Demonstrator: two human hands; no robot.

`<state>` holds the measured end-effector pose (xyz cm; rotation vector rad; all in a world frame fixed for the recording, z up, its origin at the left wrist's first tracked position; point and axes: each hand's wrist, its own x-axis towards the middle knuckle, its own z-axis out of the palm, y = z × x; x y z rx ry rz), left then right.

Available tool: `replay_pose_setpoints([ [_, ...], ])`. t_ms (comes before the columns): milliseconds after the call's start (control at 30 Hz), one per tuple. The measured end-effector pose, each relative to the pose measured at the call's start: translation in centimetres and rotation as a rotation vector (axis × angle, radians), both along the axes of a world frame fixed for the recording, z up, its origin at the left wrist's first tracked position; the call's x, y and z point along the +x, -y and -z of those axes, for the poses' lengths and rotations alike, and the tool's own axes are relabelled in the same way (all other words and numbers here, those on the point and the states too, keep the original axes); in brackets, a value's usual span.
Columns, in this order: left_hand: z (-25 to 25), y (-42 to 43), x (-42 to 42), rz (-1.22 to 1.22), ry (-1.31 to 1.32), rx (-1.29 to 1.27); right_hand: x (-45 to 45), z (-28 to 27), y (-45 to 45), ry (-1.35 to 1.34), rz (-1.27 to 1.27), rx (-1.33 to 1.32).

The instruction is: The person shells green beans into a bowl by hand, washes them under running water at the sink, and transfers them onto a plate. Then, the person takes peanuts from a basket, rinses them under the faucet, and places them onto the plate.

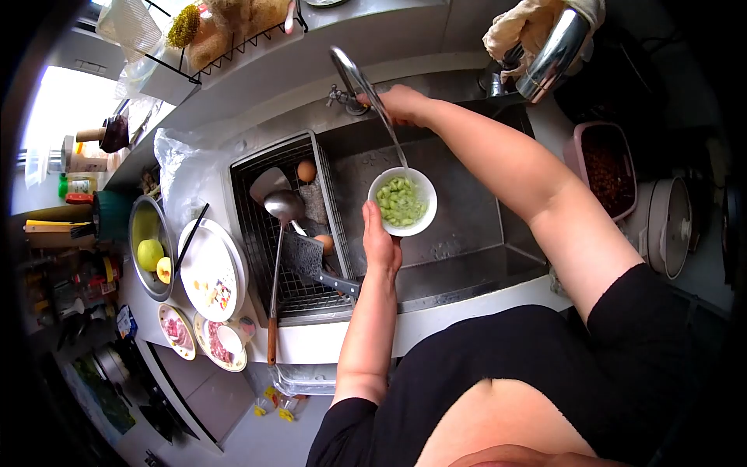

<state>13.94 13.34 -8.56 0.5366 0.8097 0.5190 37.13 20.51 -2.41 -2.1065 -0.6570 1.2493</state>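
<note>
My left hand (380, 243) is closed on the near left side of a white bowl (427, 221), holding it over the sink (467, 222). Small pale green pieces (401, 201), like shelled beans or chopped vegetable, fill the bowl. From the curved metal faucet (364, 82) a stream of water runs down into it. My right hand (398, 104) reaches to the faucet's base, fingers closed around the handle on its right side. The spout partly covers those fingers, and the handle itself is mostly hidden.
Left in the sink sits a drain basket (276, 311) with a cleaver (303, 255), a ladle (284, 206), a spatula and eggs (306, 171). White plates (208, 268), meat dishes (177, 331) and a metal bowl (144, 218) stand left. A pink tub (580, 156) is at right.
</note>
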Motion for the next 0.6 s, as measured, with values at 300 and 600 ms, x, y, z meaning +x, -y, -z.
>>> replay_pose_setpoints([
  [300,0.4,1.6,0.7,0.053,-0.014,-0.11,-0.1,1.3,-0.5,0.253,-0.013,0.023],
  [600,-0.4,1.2,2.0,0.082,0.033,-0.009,0.0,0.8,1.2,0.543,-0.235,0.095],
])
